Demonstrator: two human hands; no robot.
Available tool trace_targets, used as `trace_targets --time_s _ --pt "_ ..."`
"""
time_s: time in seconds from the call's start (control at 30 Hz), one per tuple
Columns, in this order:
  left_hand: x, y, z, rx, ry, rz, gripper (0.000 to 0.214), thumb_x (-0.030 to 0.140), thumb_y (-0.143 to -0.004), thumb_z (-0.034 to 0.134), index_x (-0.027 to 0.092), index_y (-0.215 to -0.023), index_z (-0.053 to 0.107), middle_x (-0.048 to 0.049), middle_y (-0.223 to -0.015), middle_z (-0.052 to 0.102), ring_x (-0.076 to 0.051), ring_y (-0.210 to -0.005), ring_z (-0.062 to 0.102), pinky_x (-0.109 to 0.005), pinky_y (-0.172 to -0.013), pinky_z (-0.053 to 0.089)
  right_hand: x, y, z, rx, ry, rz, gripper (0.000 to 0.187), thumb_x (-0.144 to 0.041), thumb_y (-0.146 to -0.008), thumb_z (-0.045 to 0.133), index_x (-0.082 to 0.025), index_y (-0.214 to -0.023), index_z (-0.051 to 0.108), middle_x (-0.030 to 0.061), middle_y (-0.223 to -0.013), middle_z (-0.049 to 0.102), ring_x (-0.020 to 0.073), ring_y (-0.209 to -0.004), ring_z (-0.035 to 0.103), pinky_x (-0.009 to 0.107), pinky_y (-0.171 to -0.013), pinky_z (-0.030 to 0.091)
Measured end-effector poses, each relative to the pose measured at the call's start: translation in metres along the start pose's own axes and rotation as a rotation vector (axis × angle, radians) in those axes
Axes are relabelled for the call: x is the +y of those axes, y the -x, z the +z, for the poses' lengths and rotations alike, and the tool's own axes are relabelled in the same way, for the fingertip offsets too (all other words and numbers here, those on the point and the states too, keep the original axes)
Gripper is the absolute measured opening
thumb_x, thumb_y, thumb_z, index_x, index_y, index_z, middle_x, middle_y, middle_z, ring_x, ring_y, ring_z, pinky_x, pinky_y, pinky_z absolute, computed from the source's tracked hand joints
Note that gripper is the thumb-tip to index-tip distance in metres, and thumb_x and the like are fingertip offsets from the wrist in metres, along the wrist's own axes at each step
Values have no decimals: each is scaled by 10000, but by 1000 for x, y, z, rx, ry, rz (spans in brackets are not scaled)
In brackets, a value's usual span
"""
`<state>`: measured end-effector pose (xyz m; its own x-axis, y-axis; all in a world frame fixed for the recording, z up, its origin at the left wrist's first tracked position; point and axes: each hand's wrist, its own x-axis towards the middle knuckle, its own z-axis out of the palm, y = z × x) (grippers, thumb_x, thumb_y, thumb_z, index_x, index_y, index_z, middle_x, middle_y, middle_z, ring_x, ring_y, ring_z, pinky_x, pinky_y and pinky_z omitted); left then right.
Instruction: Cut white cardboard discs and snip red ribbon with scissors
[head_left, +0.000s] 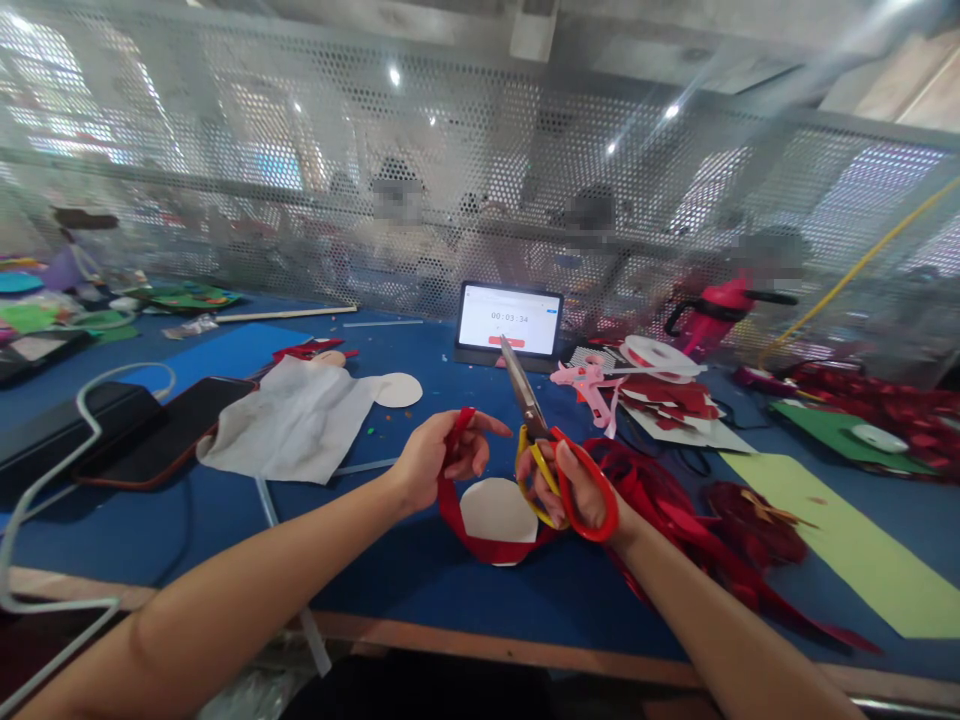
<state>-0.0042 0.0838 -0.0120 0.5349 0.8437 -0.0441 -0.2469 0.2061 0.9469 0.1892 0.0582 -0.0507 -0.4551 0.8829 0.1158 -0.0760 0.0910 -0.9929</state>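
My left hand (pixel 450 450) is closed on the end of a red ribbon (pixel 452 510), its index finger pointing right. The ribbon hangs from these fingers and curves below a white paper disc (pixel 499 508) lying on the blue table, then runs right. In my right hand (pixel 574 485) are scissors (pixel 527 395) with red and yellow handles, blades pointing up and away; the blades look closed or nearly so. A heap of dark red ribbon (pixel 667 510) lies beside my right wrist. Another white disc (pixel 399 390) rests beyond my left hand.
A tablet (pixel 510 318) showing a timer stands at the back. To its right are a pink glue gun (pixel 590 390), a ribbon spool (pixel 660 357) and yellow-green paper (pixel 855 540). Leftward lie a whitish cloth (pixel 292 425), a phone (pixel 169 430) and a white cable (pixel 52 465).
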Motion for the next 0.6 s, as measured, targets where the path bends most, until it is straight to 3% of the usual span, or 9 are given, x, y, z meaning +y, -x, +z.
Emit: trace_targets --time_s 0.17,0.3,0.43,0.6 --pt "-3 0 4 58 -189 40 220 333 -750 485 132 -758 573 24 -460 495 -41 -354 292 -187 -376 144 -4 0 3 -15 -62 -14 540 -635 -827 354 -140 -813 569 -63 -383 413 73 -316 376 209 -391 339" --pt "-9 1 6 60 -370 143 158 305 -726 554 156 -710 501 35 -561 505 -62 -453 428 -179 -433 287 -4 -1 2 -4 -13 -2 465 -589 -818 425 -144 -793 557 -71 -383 406 71 -317 371 202 -371 322" --pt "-16 4 7 22 -602 255 110 270 -772 504 168 -733 497 37 -570 501 -82 -497 455 -202 -488 352 -5 -1 5 13 110 -11 309 -464 -809 534 -157 -776 525 -86 -383 412 63 -326 365 205 -398 338" --pt "-22 4 6 -17 -709 291 101 265 -805 462 176 -770 498 29 -582 511 -91 -510 469 -204 -486 359 -8 1 11 8 168 -2 234 -389 -803 561 -165 -762 513 -89 -392 424 60 -340 367 200 -406 342"
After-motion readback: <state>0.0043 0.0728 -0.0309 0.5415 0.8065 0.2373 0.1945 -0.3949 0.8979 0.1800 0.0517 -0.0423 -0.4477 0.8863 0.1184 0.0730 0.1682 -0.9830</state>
